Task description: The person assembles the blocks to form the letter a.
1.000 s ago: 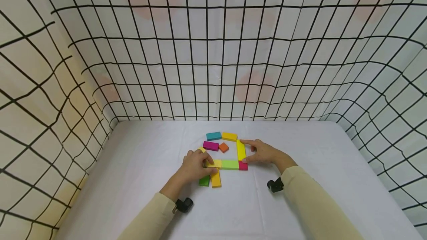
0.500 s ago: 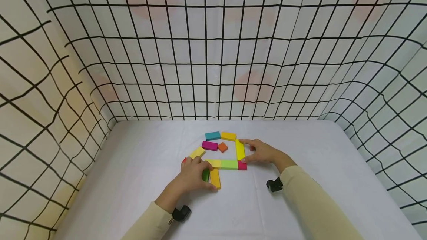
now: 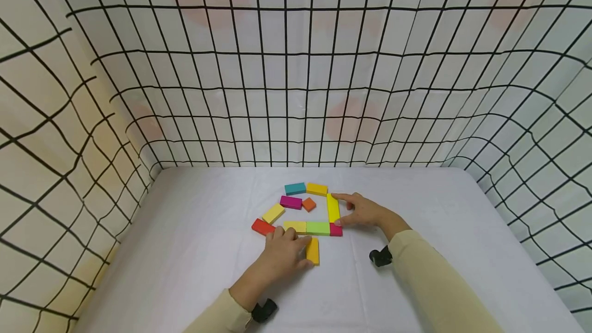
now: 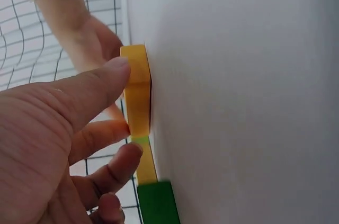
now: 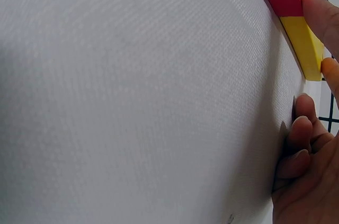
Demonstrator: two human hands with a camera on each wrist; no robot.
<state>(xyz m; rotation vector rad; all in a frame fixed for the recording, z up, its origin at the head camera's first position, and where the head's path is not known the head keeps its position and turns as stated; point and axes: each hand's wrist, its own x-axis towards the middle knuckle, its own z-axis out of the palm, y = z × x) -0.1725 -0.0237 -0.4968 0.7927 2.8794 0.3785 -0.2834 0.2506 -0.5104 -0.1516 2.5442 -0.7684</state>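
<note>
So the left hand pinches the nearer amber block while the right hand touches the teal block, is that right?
Not quite: the right hand touches the bright yellow block, as the head view shows. The teal block lies apart from both hands. The left hand does pinch the nearer amber block, as you said.

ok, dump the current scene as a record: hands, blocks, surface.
Left hand: thumb and finger on near amber block
Right hand: thumb and finger spanning yellow block
Front row: pale-yellow block, lime block, crimson block
Middle: magenta block, orange block
Back: teal block, far amber block
Left side: red block, cream block
Left wrist view only: green block
Surface: white table
</note>
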